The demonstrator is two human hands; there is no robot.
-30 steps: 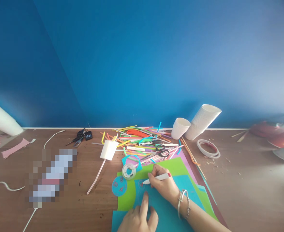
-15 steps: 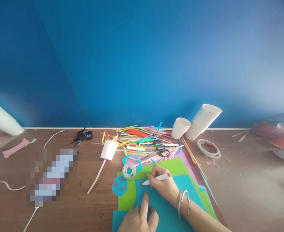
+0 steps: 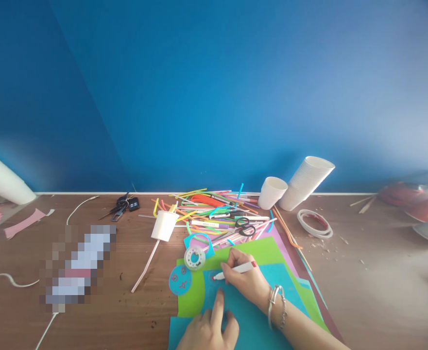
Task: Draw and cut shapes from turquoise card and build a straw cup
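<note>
My right hand [image 3: 246, 279], with bracelets at the wrist, is closed around a white marker with a red end [image 3: 240, 269]. Its tip touches the blue paper [image 3: 268, 301] near a small red mark. Lower down, my left hand [image 3: 211, 324] lies on the same sheet, index finger stretched out and holding nothing. Green paper [image 3: 194, 296] shows beneath the blue sheet. A blue paper disc [image 3: 180, 280] with red drawings lies left of the marker tip. Just above, a white tape-like ring [image 3: 188, 259] rests by a blue paper cutout [image 3: 209, 249].
Behind the papers spreads a pile of coloured straws [image 3: 199, 204] with scissors [image 3: 246, 227] and markers. White cups [image 3: 272, 193], a cup stack [image 3: 306, 184] and a tape roll [image 3: 315, 232] stand right. Leftward are a cup on straws [image 3: 163, 226], keys [image 3: 126, 204] and a blurred-out object [image 3: 82, 265].
The marker tip has shifted very slightly to the left on the blue paper. My left hand and the things around have not visibly moved.
</note>
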